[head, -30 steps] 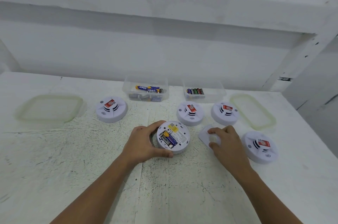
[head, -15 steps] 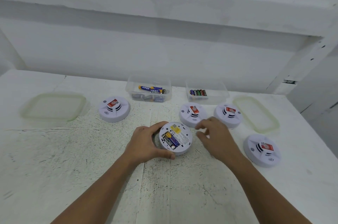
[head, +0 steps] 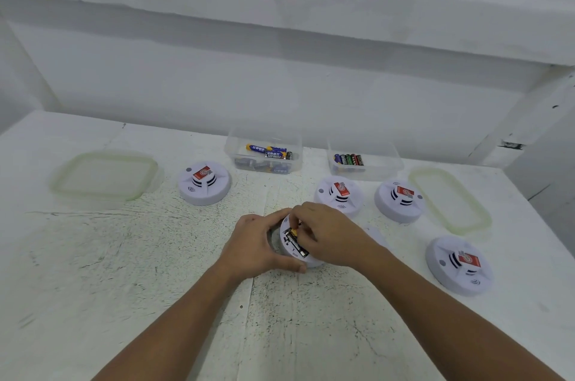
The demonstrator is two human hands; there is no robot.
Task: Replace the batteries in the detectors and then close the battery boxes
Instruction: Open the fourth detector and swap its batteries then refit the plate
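Note:
An upturned white detector (head: pixel 285 240) lies at the table's middle with its battery box open. My left hand (head: pixel 255 243) grips its left rim. Over the box my right hand (head: pixel 329 237) curls its fingertips onto the upper end of a battery (head: pixel 295 244) lying inside. The white battery cover (head: pixel 376 236) lies on the table just right of my right hand, partly hidden by it. Several other detectors stand face up: one at the left (head: pixel 203 184), two behind my hands (head: pixel 339 195) (head: pixel 399 200), one at the right (head: pixel 459 265).
Two clear plastic boxes stand at the back: the left box (head: pixel 231 150) holds blue and yellow batteries, the right box (head: pixel 387 164) several dark ones. Their greenish lids lie at the far left (head: pixel 105 176) and far right (head: pixel 451 200). A white wall rises behind the table.
My right hand left the cover on the table and moved left onto the open battery box, where its fingers now pinch a battery. My left hand kept its grip on the detector.

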